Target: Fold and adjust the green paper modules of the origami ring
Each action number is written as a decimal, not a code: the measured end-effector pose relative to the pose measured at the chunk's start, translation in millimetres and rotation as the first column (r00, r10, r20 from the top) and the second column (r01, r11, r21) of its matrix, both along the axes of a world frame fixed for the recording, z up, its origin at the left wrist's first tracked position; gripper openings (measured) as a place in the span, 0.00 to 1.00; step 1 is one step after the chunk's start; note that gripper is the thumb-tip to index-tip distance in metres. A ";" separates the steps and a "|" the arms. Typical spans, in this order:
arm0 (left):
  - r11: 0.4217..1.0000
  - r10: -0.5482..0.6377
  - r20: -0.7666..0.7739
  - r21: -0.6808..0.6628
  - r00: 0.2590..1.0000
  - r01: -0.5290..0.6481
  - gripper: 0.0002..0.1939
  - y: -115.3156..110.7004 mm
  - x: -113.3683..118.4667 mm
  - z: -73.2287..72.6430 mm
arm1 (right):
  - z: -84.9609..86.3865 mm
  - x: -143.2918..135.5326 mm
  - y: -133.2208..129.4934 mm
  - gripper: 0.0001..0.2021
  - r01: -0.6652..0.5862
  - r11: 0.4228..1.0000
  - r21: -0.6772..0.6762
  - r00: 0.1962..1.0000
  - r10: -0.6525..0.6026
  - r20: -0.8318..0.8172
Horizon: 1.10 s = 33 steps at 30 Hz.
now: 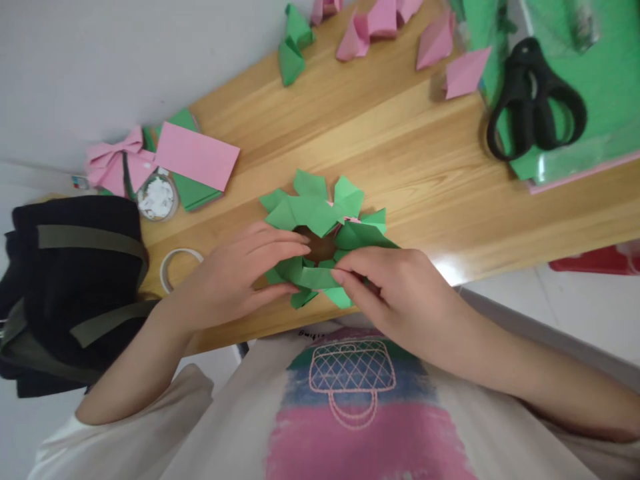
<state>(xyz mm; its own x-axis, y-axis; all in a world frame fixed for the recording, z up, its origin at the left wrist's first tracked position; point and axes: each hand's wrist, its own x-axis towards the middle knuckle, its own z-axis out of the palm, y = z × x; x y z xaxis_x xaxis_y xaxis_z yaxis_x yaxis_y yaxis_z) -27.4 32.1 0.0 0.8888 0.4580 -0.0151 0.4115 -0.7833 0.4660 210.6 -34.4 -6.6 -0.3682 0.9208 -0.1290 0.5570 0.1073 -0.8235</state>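
A ring of folded green paper [310, 207] lies on the wooden table in front of me, with pointed flaps around its outside and a round hole in its middle. Small bits of pink show between its folds. My right hand [400, 287] pinches a green strip at the ring's near right side between thumb and forefinger. From the left, my left hand [245, 267] holds the ring's near left side, fingertips at the hole and thumb lower down on the outer flaps.
Black scissors [533, 100] rest on green sheets [600, 87] at right. Folded pink pieces [383, 19] and a green piece [293, 53] lie at the back. Left are pink paper [197, 155], a small round container [157, 197], a tape roll [165, 270] and a black bag [85, 260].
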 end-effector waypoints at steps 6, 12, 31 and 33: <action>0.998 0.044 0.019 -0.052 0.999 -0.043 0.22 -6.3 -6.6 -3.6 | 0.1 0.7 0.4 0.14 0.054 0.998 -0.029 0.997 -0.056 -0.054; 0.962 0.271 0.213 -0.099 0.939 -0.255 0.09 -23.3 6.3 -6.5 | -0.1 -1.8 0.4 0.15 0.093 0.988 -0.122 0.992 -0.102 -0.074; 0.877 0.470 0.441 -0.138 0.765 -0.459 0.06 -46.1 30.2 -27.9 | -5.0 -2.2 -2.8 0.09 0.151 0.988 -0.013 0.984 -0.151 -0.093; 0.878 0.468 0.450 -0.140 0.760 -0.458 0.06 -46.2 30.7 -27.8 | -3.4 -3.0 -3.4 0.09 0.153 0.988 -0.022 0.982 -0.154 -0.108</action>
